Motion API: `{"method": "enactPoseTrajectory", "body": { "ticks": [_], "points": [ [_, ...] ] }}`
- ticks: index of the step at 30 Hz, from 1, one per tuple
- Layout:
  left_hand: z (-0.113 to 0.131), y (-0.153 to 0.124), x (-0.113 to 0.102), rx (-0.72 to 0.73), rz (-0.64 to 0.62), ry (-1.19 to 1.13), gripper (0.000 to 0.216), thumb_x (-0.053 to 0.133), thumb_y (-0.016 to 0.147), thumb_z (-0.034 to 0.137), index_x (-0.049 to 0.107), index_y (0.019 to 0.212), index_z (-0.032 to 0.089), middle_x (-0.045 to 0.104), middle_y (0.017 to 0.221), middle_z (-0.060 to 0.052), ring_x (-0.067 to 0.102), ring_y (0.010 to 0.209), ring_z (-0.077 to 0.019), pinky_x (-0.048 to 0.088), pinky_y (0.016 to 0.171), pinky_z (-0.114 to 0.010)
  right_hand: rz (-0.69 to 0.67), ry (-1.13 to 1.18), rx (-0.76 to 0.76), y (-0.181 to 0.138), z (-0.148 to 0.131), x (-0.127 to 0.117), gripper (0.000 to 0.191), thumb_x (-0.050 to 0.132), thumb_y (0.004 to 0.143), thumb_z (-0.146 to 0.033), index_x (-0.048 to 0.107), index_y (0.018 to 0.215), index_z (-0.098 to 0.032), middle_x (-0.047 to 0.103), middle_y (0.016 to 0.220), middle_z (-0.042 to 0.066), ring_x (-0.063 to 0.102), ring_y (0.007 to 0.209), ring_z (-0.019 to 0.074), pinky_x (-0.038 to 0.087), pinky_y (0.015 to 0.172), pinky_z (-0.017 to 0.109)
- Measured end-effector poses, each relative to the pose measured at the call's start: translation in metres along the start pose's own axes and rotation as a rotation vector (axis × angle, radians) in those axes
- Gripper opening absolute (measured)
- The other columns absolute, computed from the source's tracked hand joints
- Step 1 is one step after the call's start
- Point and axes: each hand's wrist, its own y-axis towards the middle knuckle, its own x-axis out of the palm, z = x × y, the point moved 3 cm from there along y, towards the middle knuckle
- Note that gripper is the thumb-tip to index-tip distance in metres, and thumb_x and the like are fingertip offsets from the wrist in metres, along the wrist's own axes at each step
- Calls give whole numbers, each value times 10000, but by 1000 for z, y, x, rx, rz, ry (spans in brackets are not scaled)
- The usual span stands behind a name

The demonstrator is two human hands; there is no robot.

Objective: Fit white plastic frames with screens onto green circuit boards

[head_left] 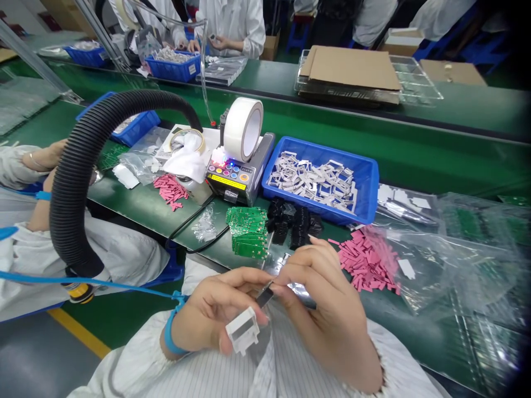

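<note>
Co-worker [232, 25] cropped, dark piece [265, 298] part-hidden

A: What'd the white pc [243, 331] look like?
B: Small, boxy, approx. rect., w/ a grey rect. area on its face & little tabs along the lower edge.
A: Pose?
B: Tilted, right end higher, btwn thumb & fingers of the L hand [211, 312].
A: And the dark strip [264, 297]?
B: Thin, flat, dk grey. It slanted up to the right, upper end at the fingertips of the R hand [326, 296], just above the white pc. Couldn't tell if the 2 touched.
</note>
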Motion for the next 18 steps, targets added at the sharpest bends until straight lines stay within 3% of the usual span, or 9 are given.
{"method": "enactPoseTrajectory", "body": {
  "ticks": [11,18],
  "points": [
    [-3,0,-7,-20,20,57,365,697,666,511,768,896,236,602,1227,-138,540,1153,-347,335,1040,-466,-15,-61,-34,1,5,14,149,459,865,-110,489,771,-221,551,740,-9,517,742,149,301,946,424],
    [-19,5,-8,-161,196,-483,366,648,721,518,751,850,192,645,1182,-100,590,1085,-280,442,953,-419,-152,10,-79,-7,4,12,168,396,848,-57,413,782,-211,509,762,1,471,760,160,329,878,408]
  ]
}}
